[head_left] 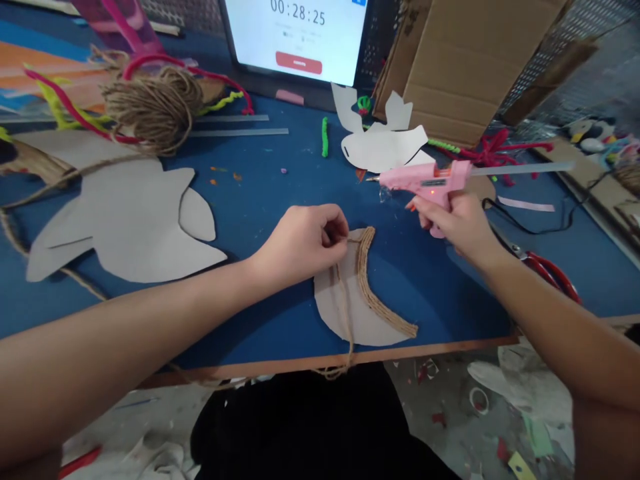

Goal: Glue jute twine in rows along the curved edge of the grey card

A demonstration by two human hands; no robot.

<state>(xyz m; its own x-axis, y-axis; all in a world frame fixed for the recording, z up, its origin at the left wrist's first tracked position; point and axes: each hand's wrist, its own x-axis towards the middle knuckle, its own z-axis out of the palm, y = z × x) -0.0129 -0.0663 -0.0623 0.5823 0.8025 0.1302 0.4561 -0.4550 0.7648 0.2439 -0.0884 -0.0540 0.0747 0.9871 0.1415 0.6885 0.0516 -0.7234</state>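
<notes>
My left hand (313, 240) pinches jute twine (346, 300) at the upper edge of a grey, curved cardboard piece (333, 313). Several rows of twine line that piece's inner curve, and the loose strand hangs across it and over the table's front edge. In my right hand (460, 223) is a pink hot glue gun (433, 180), raised to the right of the cardboard. Its nozzle points left, a clear glue stick (525, 169) sticks out of its back, and a small orange light shows on its body.
Large grey cardboard cutouts (133, 220) lie left, below a ball of twine (155, 107) and pipe cleaners. A screen (300, 40) stands at the back, beside a white fish-like cutout (385, 147) and cardboard box (450, 67). Red-handled scissors (553, 277) and a black cord (530, 230) lie right.
</notes>
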